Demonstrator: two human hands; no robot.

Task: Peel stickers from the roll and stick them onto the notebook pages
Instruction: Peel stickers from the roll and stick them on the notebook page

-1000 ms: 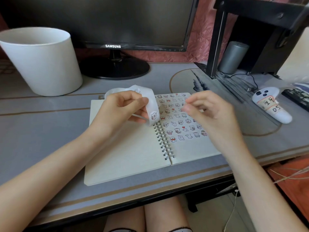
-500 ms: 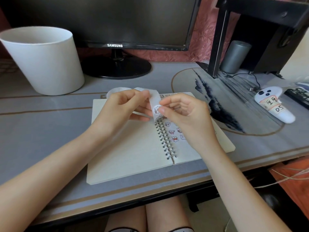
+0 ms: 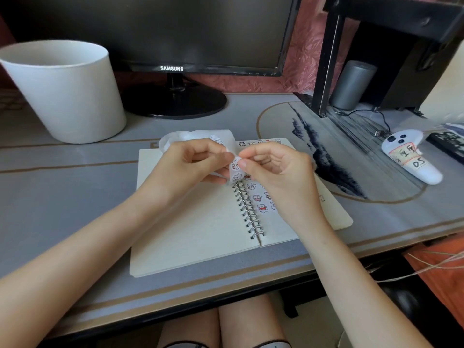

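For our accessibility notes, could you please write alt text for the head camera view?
A person's left hand holds a sticker strip over an open spiral notebook while the right hand pinches it. The right page carries bear stickers; a white bucket, Samsung monitor and white controller sit on the grey desk.

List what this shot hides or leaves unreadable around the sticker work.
In the head view:
- roll: mostly behind the left hand; the right hand pinches its free end and covers the peel spot.
- notebook: much of the right page lies under the right hand.
- controller: upper label writing too blurred to read.
- monitor: top cut off by the frame edge.
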